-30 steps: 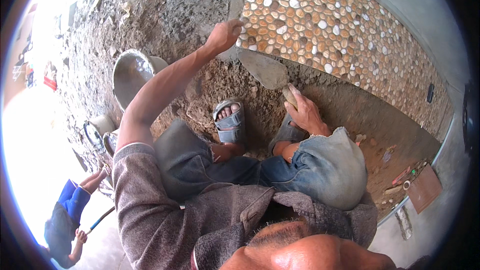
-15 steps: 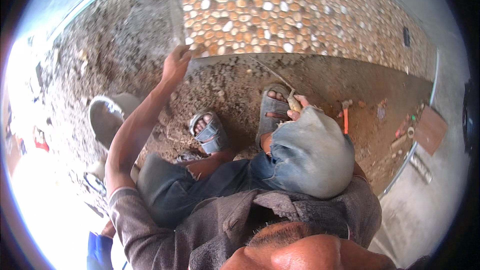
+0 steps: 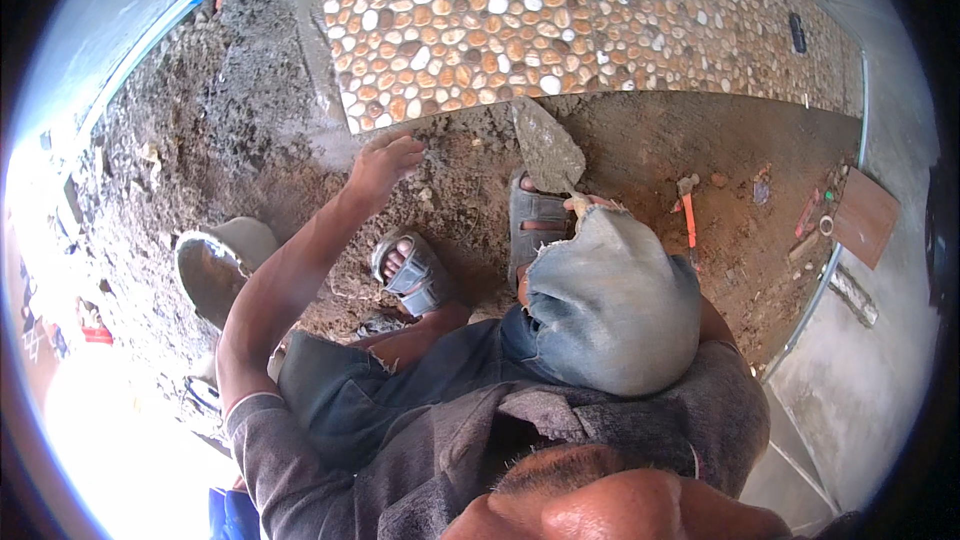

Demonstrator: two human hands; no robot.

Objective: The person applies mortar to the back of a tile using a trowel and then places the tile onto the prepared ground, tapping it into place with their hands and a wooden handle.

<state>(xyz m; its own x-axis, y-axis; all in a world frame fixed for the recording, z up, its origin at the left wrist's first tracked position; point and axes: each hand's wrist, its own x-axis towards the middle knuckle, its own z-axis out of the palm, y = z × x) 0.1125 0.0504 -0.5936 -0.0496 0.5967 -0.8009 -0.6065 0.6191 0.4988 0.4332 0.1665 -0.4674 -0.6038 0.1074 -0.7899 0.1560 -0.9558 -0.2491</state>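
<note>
My right hand (image 3: 592, 203), mostly hidden behind my raised knee, grips a pointed trowel (image 3: 548, 148) by its handle. The trowel's broad grey blade is turned flat toward me, its tip at the lower edge of the pebble-patterned tiles (image 3: 480, 30). My left hand (image 3: 385, 170) hovers over the rough mortar bed (image 3: 250, 100), just below the tiles' near left corner. Its fingers are loosely bent and apart, with nothing visible in them.
A mortar-caked bucket (image 3: 245, 240) lies tipped at the left. To the right on the dirt are an orange-handled hammer (image 3: 689, 215) and a brown tile piece (image 3: 864, 218) by the wall. A dark block (image 3: 797, 33) rests on the tiles. My sandalled feet (image 3: 412, 275) stand on the soil.
The trowel has turned from edge-on to showing its broad blade. My left hand has come away from the tile corner, down and to the right. The view has shifted slightly.
</note>
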